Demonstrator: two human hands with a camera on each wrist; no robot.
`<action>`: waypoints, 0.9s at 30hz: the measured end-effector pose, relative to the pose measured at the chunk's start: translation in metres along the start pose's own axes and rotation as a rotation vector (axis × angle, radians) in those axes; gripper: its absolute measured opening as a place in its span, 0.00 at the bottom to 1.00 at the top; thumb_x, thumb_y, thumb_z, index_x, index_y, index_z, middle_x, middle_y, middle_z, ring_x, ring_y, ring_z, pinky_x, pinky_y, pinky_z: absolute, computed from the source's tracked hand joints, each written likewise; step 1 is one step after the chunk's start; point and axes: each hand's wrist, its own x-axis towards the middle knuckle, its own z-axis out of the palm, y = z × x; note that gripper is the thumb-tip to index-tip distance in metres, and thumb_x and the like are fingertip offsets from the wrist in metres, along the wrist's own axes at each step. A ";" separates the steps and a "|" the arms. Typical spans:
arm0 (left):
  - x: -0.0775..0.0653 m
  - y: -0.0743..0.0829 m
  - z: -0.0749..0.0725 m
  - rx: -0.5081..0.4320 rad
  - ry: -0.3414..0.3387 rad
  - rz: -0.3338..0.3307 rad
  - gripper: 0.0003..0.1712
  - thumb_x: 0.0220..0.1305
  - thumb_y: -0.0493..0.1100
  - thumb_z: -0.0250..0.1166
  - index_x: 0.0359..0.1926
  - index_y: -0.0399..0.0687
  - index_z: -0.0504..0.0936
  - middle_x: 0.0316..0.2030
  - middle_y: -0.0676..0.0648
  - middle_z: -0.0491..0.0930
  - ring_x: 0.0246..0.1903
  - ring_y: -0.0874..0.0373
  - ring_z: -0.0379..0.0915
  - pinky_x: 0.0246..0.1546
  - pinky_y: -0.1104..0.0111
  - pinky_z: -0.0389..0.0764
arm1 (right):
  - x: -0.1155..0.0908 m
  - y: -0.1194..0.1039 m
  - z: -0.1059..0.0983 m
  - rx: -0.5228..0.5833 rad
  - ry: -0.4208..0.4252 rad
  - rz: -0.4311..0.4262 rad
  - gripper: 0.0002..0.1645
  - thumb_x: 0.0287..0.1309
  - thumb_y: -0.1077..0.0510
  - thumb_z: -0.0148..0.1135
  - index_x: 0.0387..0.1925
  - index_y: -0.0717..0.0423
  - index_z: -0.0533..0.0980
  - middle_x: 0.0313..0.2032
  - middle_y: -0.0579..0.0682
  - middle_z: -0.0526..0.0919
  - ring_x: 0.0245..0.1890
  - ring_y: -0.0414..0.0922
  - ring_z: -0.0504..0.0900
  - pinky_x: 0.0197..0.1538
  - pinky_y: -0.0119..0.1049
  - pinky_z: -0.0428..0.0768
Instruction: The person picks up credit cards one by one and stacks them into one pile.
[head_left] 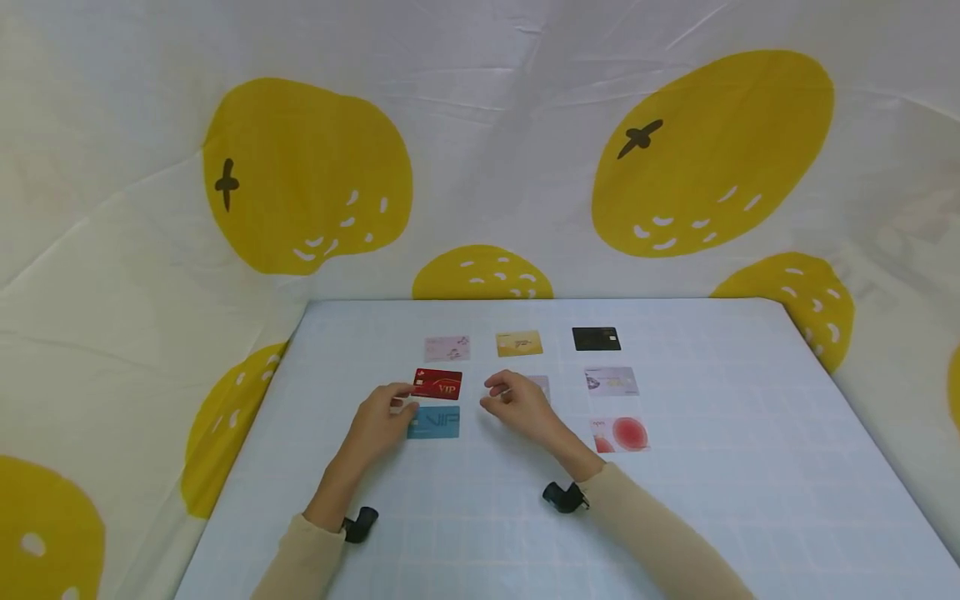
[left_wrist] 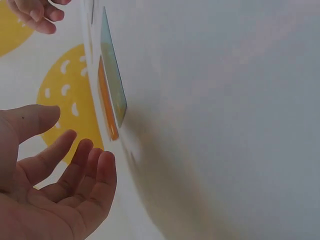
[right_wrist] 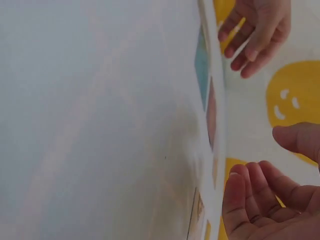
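Observation:
My left hand [head_left: 378,422] hovers at the left ends of a red VIP card [head_left: 438,383] and a blue VIP card [head_left: 437,423]. Its fingers are loosely bent, and the left wrist view shows a gap between thumb and fingers with nothing held. To the right, my right hand [head_left: 522,407] is above the table, partly hiding a pale card [head_left: 542,384]. The right wrist view also shows that hand's thumb apart from its bent fingers, with nothing between them. Seen edge-on in the left wrist view, the blue card [left_wrist: 114,70] lies flat beside the red card [left_wrist: 106,105].
Along the back lie a pink card [head_left: 447,348], a gold card [head_left: 519,343] and a black card [head_left: 596,339]. At right are a silver card [head_left: 611,382] and a red-and-white card [head_left: 621,435]. A white table [head_left: 750,500] meets a fruit-print cloth [head_left: 495,167] behind.

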 end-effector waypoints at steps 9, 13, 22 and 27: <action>0.000 -0.013 -0.003 0.099 -0.102 -0.033 0.26 0.64 0.44 0.71 0.61 0.41 0.78 0.49 0.43 0.77 0.47 0.48 0.71 0.49 0.53 0.78 | 0.012 -0.001 0.024 -0.043 -0.120 -0.020 0.22 0.61 0.56 0.69 0.53 0.61 0.76 0.41 0.51 0.79 0.35 0.45 0.77 0.36 0.33 0.80; 0.002 -0.015 -0.003 0.135 -0.149 -0.013 0.27 0.62 0.44 0.72 0.61 0.43 0.79 0.44 0.45 0.75 0.44 0.50 0.69 0.45 0.57 0.77 | 0.016 0.001 0.033 -0.067 -0.165 -0.013 0.24 0.59 0.57 0.72 0.54 0.61 0.75 0.40 0.52 0.78 0.36 0.45 0.76 0.38 0.33 0.78; 0.004 -0.018 -0.005 0.171 -0.211 -0.002 0.28 0.59 0.42 0.74 0.60 0.47 0.78 0.42 0.45 0.72 0.43 0.51 0.69 0.45 0.57 0.77 | 0.017 0.003 0.042 -0.152 -0.229 0.018 0.26 0.58 0.54 0.73 0.53 0.60 0.74 0.38 0.50 0.73 0.37 0.45 0.72 0.38 0.35 0.75; 0.005 -0.020 -0.005 0.168 -0.219 0.004 0.25 0.59 0.41 0.74 0.58 0.48 0.79 0.43 0.44 0.73 0.44 0.50 0.69 0.47 0.55 0.77 | 0.017 0.001 0.044 -0.179 -0.240 0.035 0.26 0.57 0.54 0.74 0.53 0.58 0.74 0.39 0.49 0.72 0.38 0.44 0.71 0.39 0.35 0.74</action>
